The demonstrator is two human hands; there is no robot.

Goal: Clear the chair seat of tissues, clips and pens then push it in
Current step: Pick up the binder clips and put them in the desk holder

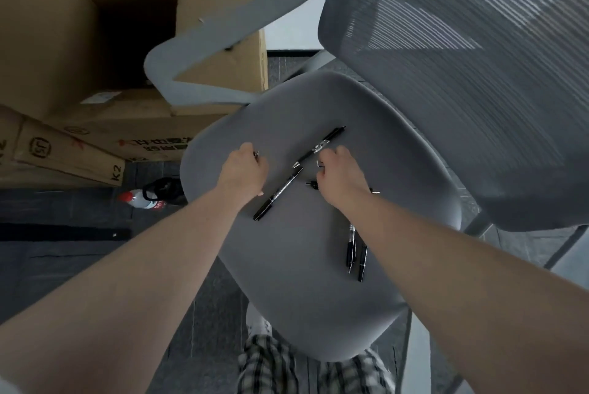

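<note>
Left hand [243, 172]: curled into a loose fist on the left part of the seat [287, 282]; a small dark metal tip is seen poking out at its far side, so something small is pinched in it, though what it is cannot be told.
Right hand [339, 175]: curled over the middle of the seat, fingers bent down onto a small metal clip [319, 164]; whether the clip is already gripped cannot be told.
Pen 1 [320, 147]: black, laid slantwise on the seat just beyond the right hand, its tip pointed toward the seat's middle.
Pen 2 [279, 193]: black, laid slantwise between the 2 hands, nearly in line with pen 1, their ends almost touching.
Pens 3 and 4 [357, 253]: 2 black pens side by side on the seat's right part, partly hidden under the right forearm.
Small clip [311, 184]: dark, on the seat just beside the right hand's thumb side.
Seat: grey, padded, otherwise bare.
Backrest [462, 90]: grey mesh, at the seat's far right.
Armrest [204, 52]: grey, beyond the seat's left edge.
Boxes [95, 58]: brown cardboard, 1 open, stacked on the floor left of the seat.
Bottle [143, 197]: white with a red label, lying on the floor left of the seat, near the boxes.
</note>
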